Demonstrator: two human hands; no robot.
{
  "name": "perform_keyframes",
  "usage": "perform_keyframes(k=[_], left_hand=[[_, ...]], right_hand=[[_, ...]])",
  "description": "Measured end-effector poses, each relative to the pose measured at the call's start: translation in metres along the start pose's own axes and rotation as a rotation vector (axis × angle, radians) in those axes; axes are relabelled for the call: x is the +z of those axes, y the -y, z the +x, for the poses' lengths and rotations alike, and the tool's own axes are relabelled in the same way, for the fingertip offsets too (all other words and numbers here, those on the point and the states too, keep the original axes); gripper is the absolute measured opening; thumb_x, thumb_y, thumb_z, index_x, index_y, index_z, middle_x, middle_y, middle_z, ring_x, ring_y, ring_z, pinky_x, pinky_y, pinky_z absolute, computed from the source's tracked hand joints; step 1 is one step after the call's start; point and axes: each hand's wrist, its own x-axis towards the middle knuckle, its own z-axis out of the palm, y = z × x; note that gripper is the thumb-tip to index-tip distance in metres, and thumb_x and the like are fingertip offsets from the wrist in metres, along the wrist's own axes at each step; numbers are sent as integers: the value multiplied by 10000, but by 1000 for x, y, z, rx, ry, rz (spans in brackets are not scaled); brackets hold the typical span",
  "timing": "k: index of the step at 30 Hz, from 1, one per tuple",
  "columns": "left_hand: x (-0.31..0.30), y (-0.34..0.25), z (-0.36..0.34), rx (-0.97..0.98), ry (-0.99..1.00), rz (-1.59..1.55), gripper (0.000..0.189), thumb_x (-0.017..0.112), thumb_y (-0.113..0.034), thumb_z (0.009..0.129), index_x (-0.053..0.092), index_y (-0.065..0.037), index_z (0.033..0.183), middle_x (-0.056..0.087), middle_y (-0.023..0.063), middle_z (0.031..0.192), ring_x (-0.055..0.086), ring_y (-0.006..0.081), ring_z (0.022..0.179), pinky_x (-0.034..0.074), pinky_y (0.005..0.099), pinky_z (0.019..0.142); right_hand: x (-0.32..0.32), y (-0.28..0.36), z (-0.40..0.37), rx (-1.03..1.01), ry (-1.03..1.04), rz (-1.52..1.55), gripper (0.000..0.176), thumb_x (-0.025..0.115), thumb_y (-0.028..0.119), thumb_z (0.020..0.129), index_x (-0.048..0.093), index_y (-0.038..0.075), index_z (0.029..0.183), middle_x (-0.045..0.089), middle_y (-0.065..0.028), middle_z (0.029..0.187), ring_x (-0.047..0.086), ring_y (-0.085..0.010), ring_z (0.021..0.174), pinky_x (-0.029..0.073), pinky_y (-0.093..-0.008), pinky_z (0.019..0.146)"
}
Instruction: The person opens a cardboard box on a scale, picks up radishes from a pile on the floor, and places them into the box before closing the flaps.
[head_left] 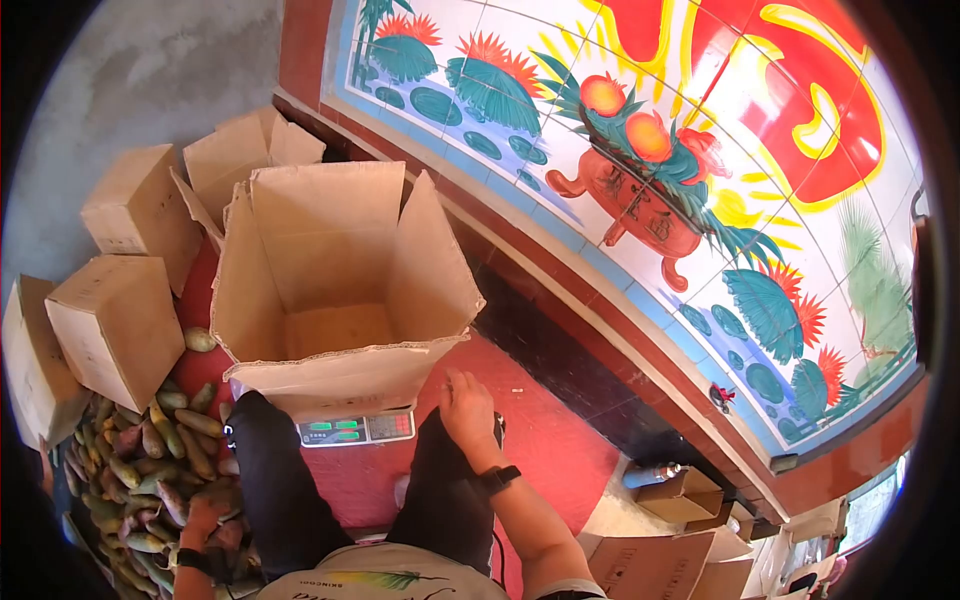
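Observation:
My left hand [205, 512], with a dark wristband, reaches down onto a pile of long green-brown vegetables [152, 440], some reddish. It touches the pile, but its fingers are partly hidden and I cannot make out a hold. My right hand [467, 408], wearing a dark watch, is by my right knee, just below the near wall of a large cardboard box [330, 385]. Its fingers are loosely bent and slightly apart, with nothing seen in them. The box stands with its top open on a digital scale [360, 428] between my knees; only its bottom shows inside.
Several cardboard boxes [115, 330] stand left and behind, near a grey wall. A pale round vegetable [200, 340] lies on the red floor covering [545, 440]. To the right rise a ledge and painted tiles [640, 200]. More cartons [660, 565] and a bottle [650, 476] are lower right.

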Motion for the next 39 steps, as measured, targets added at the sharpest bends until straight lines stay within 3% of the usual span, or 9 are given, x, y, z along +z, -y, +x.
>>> perform_keyframes(k=[1,4,6,13,21,26,29,37,39], left_hand=[[-4,11,7,123,-259,-30,427,699,-262,713,610,58,980,639,215,894,618,278,931,474,395,778],[-50,-77,-45,52,-193,-123,510,676,-284,765,569,65,1121,598,202,1077,554,237,1052,439,369,868],[-53,-73,-43,192,-474,-628,612,640,-321,811,475,65,1256,504,166,1245,485,234,1134,393,356,938],[-79,-185,-122,473,-438,-885,675,622,-380,822,429,55,1300,485,114,1259,474,196,1128,334,318,989],[-62,-257,-157,794,55,-837,591,674,-420,744,532,6,1128,576,25,996,521,123,918,403,254,837],[-36,-284,-154,822,299,-668,474,680,-311,765,549,-2,1100,564,18,941,517,110,868,421,241,768],[-23,-296,-150,898,375,-529,445,673,-263,782,543,5,1113,557,27,961,516,119,876,426,252,771],[-1,-314,-138,958,542,-588,474,656,-93,799,480,11,1227,516,40,1082,501,134,1006,411,276,883],[0,-322,-138,1006,498,-623,506,644,-56,804,446,13,1265,502,44,1115,488,132,1057,394,278,923]], right_hand=[[1,-1,0,-4,-7,1,256,579,104,806,577,41,1054,603,-148,888,593,-348,789,478,-436,699],[0,-1,-1,-10,-35,12,252,580,106,807,581,43,1051,599,-153,900,592,-353,793,480,-439,706],[-1,-2,-3,-18,-47,13,251,580,107,807,581,43,1050,600,-153,900,593,-351,794,482,-437,705],[-6,-2,-6,-57,-118,66,229,584,103,814,594,57,1038,605,-149,876,600,-338,789,490,-419,699],[-56,52,-10,-100,-63,466,305,625,117,828,567,13,1109,620,-147,914,622,-281,792,501,-359,694],[-94,99,-14,-140,465,956,388,635,182,857,540,31,1202,609,-99,875,586,-181,750,490,-305,702],[-98,101,-17,-103,573,924,362,611,177,880,541,44,1210,599,-85,855,566,-146,745,482,-275,705],[-113,104,-6,75,538,1124,203,450,128,971,572,-29,1009,607,-77,767,605,-124,706,505,-262,691],[-121,114,5,-130,422,1105,210,434,110,974,584,-37,967,605,-78,755,612,-131,698,513,-261,701]])
